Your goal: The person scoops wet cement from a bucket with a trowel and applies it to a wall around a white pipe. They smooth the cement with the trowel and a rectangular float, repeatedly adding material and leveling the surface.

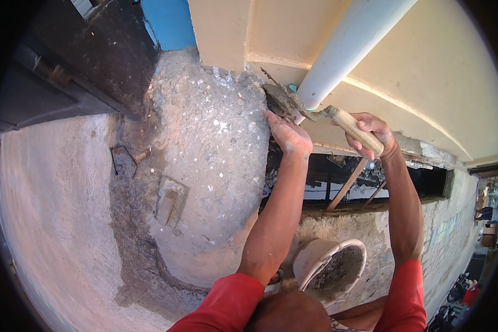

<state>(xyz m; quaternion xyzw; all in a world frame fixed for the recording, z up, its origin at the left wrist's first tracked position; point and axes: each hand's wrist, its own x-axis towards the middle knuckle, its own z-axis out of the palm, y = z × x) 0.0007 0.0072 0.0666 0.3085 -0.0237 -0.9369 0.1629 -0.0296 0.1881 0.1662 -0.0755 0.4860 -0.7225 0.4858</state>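
Observation:
My right hand (373,135) grips the wooden handle of a trowel (293,105), whose blade is loaded with grey mortar and pressed against the top of a rough plastered wall (205,144). My left hand (286,134) is held flat just below the blade, its fingers touching the wet mortar at the wall's edge. Both forearms reach up from red sleeves at the lower edge.
A white pipe (354,44) runs up along the cream wall (426,72) right behind the trowel. A bucket of mortar (332,265) stands below my arms. A float (170,202) lies on the concrete. A dark gap (365,182) opens behind the wall.

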